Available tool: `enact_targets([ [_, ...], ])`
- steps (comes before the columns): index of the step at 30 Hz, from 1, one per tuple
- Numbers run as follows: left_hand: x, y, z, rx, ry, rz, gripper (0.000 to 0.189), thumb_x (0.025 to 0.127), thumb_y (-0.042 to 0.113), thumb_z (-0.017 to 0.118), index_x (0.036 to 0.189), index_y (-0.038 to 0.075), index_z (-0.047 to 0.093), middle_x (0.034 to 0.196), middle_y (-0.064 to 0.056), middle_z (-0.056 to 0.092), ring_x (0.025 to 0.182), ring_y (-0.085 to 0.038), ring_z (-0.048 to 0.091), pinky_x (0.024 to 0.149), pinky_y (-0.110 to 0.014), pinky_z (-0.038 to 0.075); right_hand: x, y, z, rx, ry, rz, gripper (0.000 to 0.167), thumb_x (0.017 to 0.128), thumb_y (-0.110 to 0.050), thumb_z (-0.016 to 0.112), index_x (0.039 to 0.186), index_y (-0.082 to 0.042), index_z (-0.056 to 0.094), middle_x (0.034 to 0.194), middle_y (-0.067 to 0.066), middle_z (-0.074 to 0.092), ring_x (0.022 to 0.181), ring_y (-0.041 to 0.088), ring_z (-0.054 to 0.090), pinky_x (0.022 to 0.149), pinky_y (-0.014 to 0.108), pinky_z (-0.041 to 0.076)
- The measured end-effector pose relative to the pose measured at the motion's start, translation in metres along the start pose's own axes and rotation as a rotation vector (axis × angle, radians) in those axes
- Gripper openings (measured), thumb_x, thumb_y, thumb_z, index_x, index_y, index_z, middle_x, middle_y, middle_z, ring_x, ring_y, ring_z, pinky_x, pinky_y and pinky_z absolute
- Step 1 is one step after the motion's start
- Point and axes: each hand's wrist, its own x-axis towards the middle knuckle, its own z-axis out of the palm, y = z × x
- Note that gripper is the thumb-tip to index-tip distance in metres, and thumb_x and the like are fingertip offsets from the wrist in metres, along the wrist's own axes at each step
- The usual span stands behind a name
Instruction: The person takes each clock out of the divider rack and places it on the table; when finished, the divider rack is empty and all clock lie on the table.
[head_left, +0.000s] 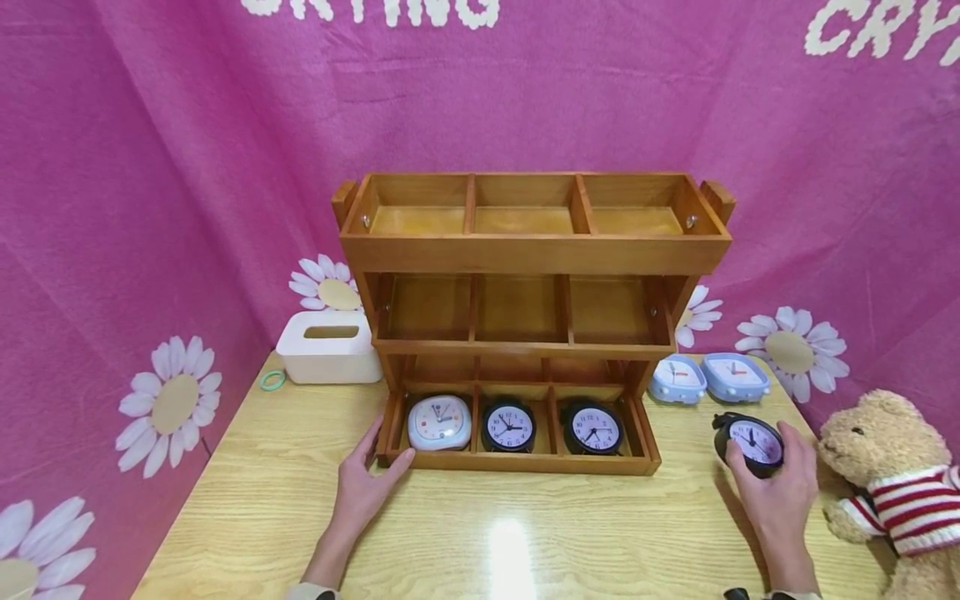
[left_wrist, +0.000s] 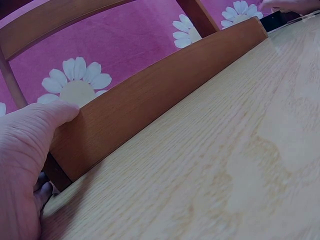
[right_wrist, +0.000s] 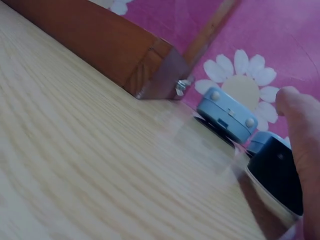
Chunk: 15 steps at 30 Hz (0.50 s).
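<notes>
My left hand (head_left: pixel 365 485) grips the lower left corner of a three-tier wooden shelf (head_left: pixel 536 254). Its thumb (left_wrist: pixel 65 112) lies over the top of the front board (left_wrist: pixel 150 92), and the other fingers lie along the side. On the right, my right hand (head_left: pixel 780 492) holds a round black alarm clock (head_left: pixel 756 444) between thumb and fingers, its face turned up. In the right wrist view the black clock (right_wrist: pixel 277 172) shows close over the table. The bottom tier holds a white clock (head_left: pixel 439 422) at left and black alarm clocks in the middle (head_left: pixel 509 427) and right (head_left: pixel 594 428) compartments.
Two light-blue clocks (head_left: pixel 677 380) (head_left: pixel 735 378) stand behind the right hand, beside the shelf. A teddy bear (head_left: pixel 892 467) in a striped sweater sits at far right. A white tissue box (head_left: pixel 330 346) and a green ring (head_left: pixel 272 380) are at left. A pink curtain (head_left: pixel 525 100) hangs behind.
</notes>
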Motion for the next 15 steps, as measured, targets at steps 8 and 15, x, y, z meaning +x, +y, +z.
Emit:
enact_targets([
  [8,0.001,0.000,0.000,-0.011,0.005,-0.002,0.080,0.088,0.021,0.086,0.156,0.005,0.048,0.157,-0.017,0.050,0.142,-0.031,0.049,0.119,-0.042,0.039,0.000,-0.023,0.012,0.169,0.032,-0.081,0.066,0.075,-0.004,0.083,0.138,0.002,0.065,0.131,0.031,0.065,0.122,-0.001,0.055,0.104,0.010,0.040],
  [15,0.000,-0.001,-0.001,-0.006,-0.004,-0.011,0.081,0.088,0.023,0.086,0.157,0.006,0.046,0.158,-0.016,0.049,0.143,-0.031,0.047,0.119,-0.044,0.039,-0.009,-0.051,0.025,0.379,-0.195,0.012,0.071,0.076,0.019,0.079,0.143,0.005,0.059,0.139,-0.001,0.065,0.126,0.003,0.060,0.105,0.013,0.047],
])
